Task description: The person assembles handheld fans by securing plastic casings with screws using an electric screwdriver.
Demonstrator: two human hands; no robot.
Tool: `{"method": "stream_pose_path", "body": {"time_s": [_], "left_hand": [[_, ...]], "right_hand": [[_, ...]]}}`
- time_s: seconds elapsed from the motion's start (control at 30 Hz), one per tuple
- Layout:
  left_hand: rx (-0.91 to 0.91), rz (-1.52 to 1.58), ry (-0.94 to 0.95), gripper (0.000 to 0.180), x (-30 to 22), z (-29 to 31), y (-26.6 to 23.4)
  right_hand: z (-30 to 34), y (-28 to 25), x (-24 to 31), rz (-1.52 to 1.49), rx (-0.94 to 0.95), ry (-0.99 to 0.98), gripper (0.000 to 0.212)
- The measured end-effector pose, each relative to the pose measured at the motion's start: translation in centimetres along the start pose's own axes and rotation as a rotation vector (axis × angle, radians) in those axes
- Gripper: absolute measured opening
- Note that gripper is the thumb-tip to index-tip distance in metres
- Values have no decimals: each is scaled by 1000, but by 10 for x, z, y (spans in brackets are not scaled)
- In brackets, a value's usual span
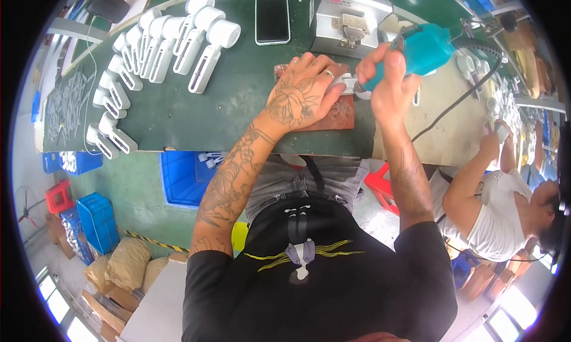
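Note:
My right hand (389, 83) is wrapped round a teal electric screwdriver (425, 47), held tilted with its tip end toward the left. A black coiled cord (479, 44) runs from its back end. My left hand (303, 92) lies over a white plastic part (349, 84), its fingers curled down and hiding most of it. That part rests on a reddish-brown pad (336, 116) on the green bench. The screwdriver's tip end is close to the right end of the white part; whether they touch cannot be made out.
White round-headed devices with slotted handles (205, 68) stand in a curved row at left. Thin grey strips (65, 107) lie piled beyond them. A phone (272, 19) and a metal machine (348, 21) are at the back. A co-worker (499, 205) sits at right.

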State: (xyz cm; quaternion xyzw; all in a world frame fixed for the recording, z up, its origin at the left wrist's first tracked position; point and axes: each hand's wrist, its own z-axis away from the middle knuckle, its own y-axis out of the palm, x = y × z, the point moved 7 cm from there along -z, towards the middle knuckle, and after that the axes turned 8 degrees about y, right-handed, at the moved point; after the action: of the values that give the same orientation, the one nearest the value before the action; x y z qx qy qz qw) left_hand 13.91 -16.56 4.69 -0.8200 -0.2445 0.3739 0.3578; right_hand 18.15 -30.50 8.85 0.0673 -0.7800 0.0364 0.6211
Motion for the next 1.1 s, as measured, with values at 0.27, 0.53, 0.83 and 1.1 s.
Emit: {"method": "stream_pose_path", "body": {"time_s": [0.27,0.53,0.83,1.1], "left_hand": [[-120,-71,149,34,-7,18,-2],[-529,274,-160,22,-19,76,-44],[-801,1703,-589,29,0,148,-28],[-821,1551,-627,28,-7,166,-27]], "right_hand": [[21,-5,3,57,-187,103,38],[72,-37,27,-358,-113,-29,67],[64,-21,5,280,-121,-60,45],[100,-23,-45,1296,-58,-199,27]]}}
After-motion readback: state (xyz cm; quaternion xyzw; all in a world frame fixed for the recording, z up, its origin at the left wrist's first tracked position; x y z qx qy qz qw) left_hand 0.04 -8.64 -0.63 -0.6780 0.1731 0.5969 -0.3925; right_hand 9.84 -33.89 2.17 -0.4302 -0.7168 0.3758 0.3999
